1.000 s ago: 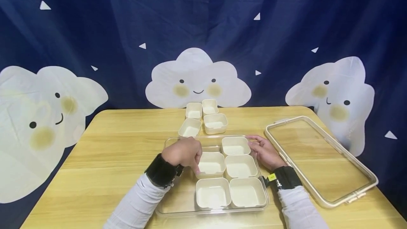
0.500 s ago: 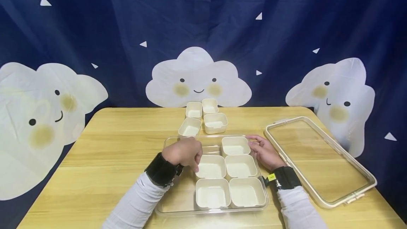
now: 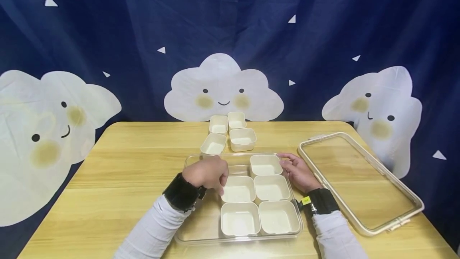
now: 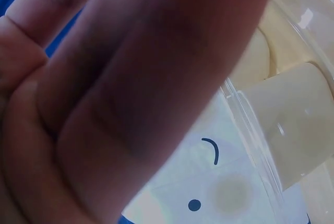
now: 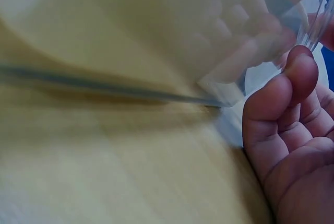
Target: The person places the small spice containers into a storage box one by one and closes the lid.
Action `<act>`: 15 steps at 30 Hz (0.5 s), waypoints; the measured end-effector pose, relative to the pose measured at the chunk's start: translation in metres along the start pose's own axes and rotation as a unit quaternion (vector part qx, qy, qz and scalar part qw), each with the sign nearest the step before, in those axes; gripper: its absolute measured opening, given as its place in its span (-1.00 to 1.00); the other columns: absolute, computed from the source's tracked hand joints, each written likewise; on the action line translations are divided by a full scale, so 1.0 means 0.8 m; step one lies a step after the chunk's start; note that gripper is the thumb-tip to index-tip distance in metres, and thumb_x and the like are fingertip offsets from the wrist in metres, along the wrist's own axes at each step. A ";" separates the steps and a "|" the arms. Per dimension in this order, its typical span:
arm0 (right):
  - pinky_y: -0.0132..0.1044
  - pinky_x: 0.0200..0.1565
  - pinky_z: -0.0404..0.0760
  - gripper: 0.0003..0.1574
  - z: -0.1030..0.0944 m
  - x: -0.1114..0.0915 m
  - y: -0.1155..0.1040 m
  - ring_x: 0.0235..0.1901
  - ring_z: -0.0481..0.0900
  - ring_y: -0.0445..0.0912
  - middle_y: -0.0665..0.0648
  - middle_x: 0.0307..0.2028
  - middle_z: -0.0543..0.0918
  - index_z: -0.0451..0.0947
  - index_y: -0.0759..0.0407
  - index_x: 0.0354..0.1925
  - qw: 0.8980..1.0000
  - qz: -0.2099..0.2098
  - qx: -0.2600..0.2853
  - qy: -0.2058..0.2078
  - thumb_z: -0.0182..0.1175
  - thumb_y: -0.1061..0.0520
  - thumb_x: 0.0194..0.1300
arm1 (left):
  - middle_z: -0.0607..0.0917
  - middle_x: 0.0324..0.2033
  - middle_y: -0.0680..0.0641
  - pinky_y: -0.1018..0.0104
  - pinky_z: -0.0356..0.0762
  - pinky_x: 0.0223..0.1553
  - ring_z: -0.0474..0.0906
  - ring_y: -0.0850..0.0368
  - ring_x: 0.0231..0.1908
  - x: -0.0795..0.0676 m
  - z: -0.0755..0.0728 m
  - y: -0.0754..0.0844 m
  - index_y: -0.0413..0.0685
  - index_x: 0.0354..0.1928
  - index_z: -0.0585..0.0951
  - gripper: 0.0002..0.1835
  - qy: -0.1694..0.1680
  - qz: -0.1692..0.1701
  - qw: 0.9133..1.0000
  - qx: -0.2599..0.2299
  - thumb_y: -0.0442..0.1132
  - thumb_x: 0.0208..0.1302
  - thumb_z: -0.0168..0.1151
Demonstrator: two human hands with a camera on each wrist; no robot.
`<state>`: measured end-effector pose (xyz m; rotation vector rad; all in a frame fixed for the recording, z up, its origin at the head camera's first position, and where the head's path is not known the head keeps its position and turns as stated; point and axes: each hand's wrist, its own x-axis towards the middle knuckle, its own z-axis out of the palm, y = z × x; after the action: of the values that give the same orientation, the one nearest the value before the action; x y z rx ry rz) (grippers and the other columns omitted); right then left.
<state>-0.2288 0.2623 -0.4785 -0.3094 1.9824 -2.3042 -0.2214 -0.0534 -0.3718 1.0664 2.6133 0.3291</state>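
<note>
A clear plastic storage box (image 3: 203, 227) sits on the table, with cream square bins filling its right side and part of its middle. My left hand (image 3: 210, 173) reaches down inside, its thumb and fingers curled at the left rim of the middle bin (image 3: 240, 192). Its fingertips are hidden in the left wrist view, where dark fingers (image 4: 141, 78) fill much of the picture. My right hand (image 3: 301, 175) holds the box's far right corner. In the right wrist view, curled fingers (image 5: 269, 98) lie right at the clear wall.
Several more cream bins (image 3: 242, 139) stand just behind the box. A clear lid with a cream frame (image 3: 363, 229) lies at the right of the wooden table (image 3: 118, 195). A dark blue curtain (image 3: 201, 15) with clouds hangs behind.
The middle bin under my left hand has shifted slightly nearer and settled lower, against the front bin. My left hand has barely moved; my right hand stays at the box's corner.
</note>
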 end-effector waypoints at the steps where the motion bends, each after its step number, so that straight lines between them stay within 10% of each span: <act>1: -0.50 -0.29 0.53 -0.62 0.000 0.000 0.000 -0.37 0.48 -0.29 -0.05 -0.41 0.58 0.30 0.48 0.15 1.000 0.000 0.000 -0.001 0.01 0.35 0.41 | 0.52 -0.69 0.20 0.38 0.44 -0.48 0.43 0.26 -0.52 0.000 0.000 0.000 0.10 -0.72 0.56 -0.69 -0.002 0.000 1.000 0.000 -0.26 -0.19 0.60; 15: -0.47 -0.26 0.57 -0.70 -0.003 0.000 0.003 -0.37 0.52 -0.29 -0.05 -0.43 0.60 0.45 0.12 0.04 1.000 -0.009 0.014 -0.016 0.01 0.35 0.41 | 0.52 -0.63 0.14 0.35 0.45 -0.39 0.43 0.22 -0.49 -0.002 -0.004 0.001 -0.02 -0.41 0.69 -0.79 -0.016 0.009 1.000 0.001 -0.23 -0.11 0.57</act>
<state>-0.2296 0.2646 -0.4812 -0.3616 1.9382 -2.3197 -0.2207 -0.0539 -0.3685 1.0876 2.5771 0.3115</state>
